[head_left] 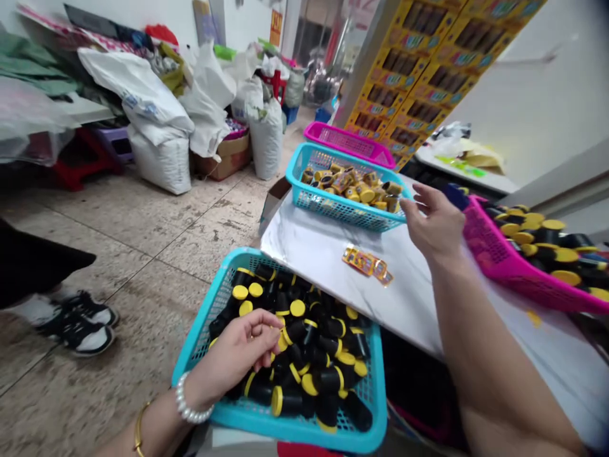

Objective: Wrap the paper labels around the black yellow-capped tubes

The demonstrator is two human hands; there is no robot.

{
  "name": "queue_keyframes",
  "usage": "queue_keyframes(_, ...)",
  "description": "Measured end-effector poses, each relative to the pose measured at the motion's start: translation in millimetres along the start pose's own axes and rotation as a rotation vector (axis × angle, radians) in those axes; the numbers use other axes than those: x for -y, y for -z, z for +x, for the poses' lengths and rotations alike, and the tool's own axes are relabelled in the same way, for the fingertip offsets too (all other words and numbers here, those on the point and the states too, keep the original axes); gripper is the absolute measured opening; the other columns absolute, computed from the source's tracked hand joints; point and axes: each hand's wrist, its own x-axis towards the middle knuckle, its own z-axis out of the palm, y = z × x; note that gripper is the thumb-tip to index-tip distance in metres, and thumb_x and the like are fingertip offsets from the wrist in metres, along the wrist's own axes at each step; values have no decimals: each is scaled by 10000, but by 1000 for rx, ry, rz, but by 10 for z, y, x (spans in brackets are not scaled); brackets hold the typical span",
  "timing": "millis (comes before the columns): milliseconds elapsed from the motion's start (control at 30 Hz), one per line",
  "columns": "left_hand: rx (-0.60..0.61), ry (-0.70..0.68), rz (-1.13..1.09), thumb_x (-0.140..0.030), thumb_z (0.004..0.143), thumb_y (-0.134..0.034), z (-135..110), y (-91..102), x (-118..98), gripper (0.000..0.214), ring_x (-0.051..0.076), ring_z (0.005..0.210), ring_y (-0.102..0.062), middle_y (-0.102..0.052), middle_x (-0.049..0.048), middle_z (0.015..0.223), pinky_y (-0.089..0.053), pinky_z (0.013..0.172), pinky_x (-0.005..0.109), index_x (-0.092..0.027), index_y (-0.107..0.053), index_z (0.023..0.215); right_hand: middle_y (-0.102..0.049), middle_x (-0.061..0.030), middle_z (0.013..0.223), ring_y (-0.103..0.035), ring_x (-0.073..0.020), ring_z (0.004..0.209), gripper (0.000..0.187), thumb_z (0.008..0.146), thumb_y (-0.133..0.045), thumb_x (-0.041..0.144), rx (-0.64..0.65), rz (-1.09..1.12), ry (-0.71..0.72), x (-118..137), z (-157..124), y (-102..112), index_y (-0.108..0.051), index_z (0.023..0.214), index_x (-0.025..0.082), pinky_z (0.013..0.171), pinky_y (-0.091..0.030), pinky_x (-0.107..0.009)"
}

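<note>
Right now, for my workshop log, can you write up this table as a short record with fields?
Left hand: over black yellow-capped containers, fingertips among them
Near basket: teal plastic basket, full of those containers
Right hand: open, raised beside a second teal basket
Second basket holds: small gold-and-black items
Table: marble-patterned top, with a strip of gold packets
Right side: magenta basket of similar containers
Floor: another person's black-and-white sneakers, white sacks

Speckled tile floor (143, 235), worn and stained; white walls (518, 82); white sacks (159, 152) heaped along the far side beside a red stool (80, 168); yellow cartons (404, 82) stacked at right.
</note>
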Motion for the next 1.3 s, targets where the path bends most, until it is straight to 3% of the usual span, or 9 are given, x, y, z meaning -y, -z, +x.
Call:
queue_keyframes(100, 12, -17, 74, -435, 847, -636, -18, -2, 30, 324, 104, 625, -535, -603, 13, 767, -431, 574, 220, -142, -590, 976, -741, -81, 974, -688, -197, 831, 245, 884, -603, 358, 113, 63, 100, 411, -600, 124, -726, 1013, 190, 753, -519, -314)
queue_keyframes(200, 34, -16, 119, -412, 848, -635, -17, -17, -21, 287, 112, 640, -544, -602, 15, 778, -447, 590, 230, -145, -608, 950, -741, -41, 927, -679, -177, 783, 158, 905, -581, 267, 508, 201, 328, 793, -1220, 110, -708, 992, 231, 687, -543, -296)
queue_keyframes(300, -33, -78, 154, -403, 851, -627, -8, 36, -193, 279, 114, 636, -553, -618, 17, 772, -443, 587, 226, -153, -615, 971, -706, -104, 1082, -652, -231, 917, 236, 901, -542, 159, 723, 54, 602, 1008, -1637, -52, -683, 1087, 198, 752, -544, -348)
queue_keyframes(467, -319, -238, 296, -405, 835, -647, -15, 265, -508, 281, 127, 674, -564, -644, 27, 811, -448, 608, 227, -165, -633, 980, -608, -181, 1228, -623, -256, 869, 239, 860, -545, 90, 793, -280, 719, 1141, -1824, -230, -657, 1065, 145, 745, -530, -391)
queue_keyframes(600, -311, -203, 325, -428, 840, -635, 7, 302, -499, 301, 135, 669, -566, -651, 28, 813, -446, 590, 229, -174, -637, 999, -640, -134, 1084, -606, -240, 851, 153, 850, -542, 93, 840, -242, 692, 1174, -1754, -126, -645, 938, 165, 741, -517, -366)
queue_keyframes(700, -198, -154, 354, -421, 834, -638, 43, 186, -396, 284, 145, 679, -566, -646, 32, 791, -435, 576, 229, -171, -648, 968, -656, -84, 919, -603, -193, 804, 155, 890, -504, 132, 781, -13, 620, 1047, -1600, -3, -654, 896, 173, 719, -508, -307)
queue_keyframes(867, -57, -123, 362, -419, 851, -616, 60, -10, -317, 267, 143, 688, -549, -634, 28, 788, -430, 591, 229, -173, -650, 950, -647, -103, 957, -596, -224, 881, 242, 923, -539, 307, 214, -103, 204, 472, -1207, 33, -725, 1000, 172, 794, -500, -356)
queue_keyframes(1133, 20, -88, 262, -406, 859, -615, 77, -67, -339, 265, 117, 649, -529, -634, 25, 786, -420, 593, 224, -162, -618, 963, -634, -130, 1102, -581, -251, 911, 367, 876, -564, 320, 508, -385, 322, 303, -1056, 0, -672, 1180, 145, 854, -472, -375)
queue_keyframes(1300, 43, -90, 236, -397, 862, -616, 69, -121, -325, 258, 121, 664, -541, -638, 33, 788, -435, 616, 239, -159, -618, 961, -694, -114, 1009, -616, -233, 878, 322, 935, -463, 257, 351, -490, 319, 338, -1152, -85, -682, 1138, 139, 762, -437, -324)
